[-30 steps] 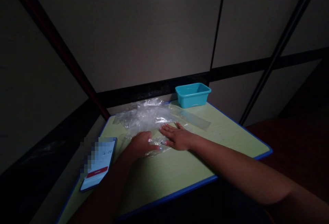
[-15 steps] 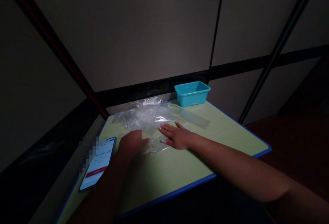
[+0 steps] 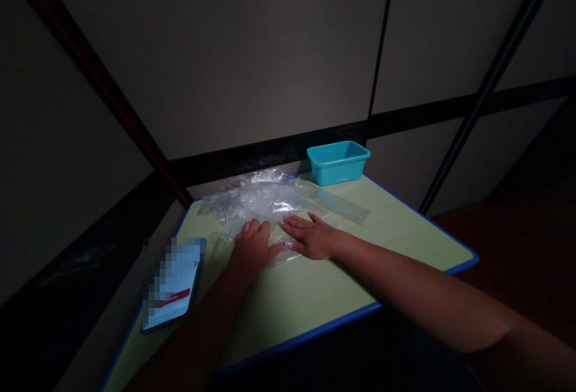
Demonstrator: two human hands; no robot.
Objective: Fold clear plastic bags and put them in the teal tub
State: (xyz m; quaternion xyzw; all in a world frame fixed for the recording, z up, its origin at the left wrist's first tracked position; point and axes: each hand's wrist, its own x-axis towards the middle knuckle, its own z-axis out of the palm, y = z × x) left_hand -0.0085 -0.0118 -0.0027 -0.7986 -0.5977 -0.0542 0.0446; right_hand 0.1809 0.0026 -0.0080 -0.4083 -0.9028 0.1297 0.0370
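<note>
A thin clear plastic bag (image 3: 265, 197) lies crumpled and shiny across the far left of the table. My right hand (image 3: 315, 239) rests flat on its near part, fingers stretched out to the left. Beside it, my left hand (image 3: 252, 248) lies on the near left part of the plastic. Its thumb is stretched towards my right thumb, and the tips nearly meet or touch. The left fingers are bent and partly turned away, with no fold of plastic visibly pinched in them.
A turquoise plastic basket (image 3: 338, 167) stands at the table's back corner. A phone (image 3: 173, 287) with a lit, partly blurred screen lies along the left edge. The pale green table (image 3: 324, 290) has a blue rim, and panelled doors (image 3: 252, 62) rise close behind it.
My left hand has slid right and slightly forward over the plastic, bringing its thumb up to my right thumb. My right hand stays flat in place.
</note>
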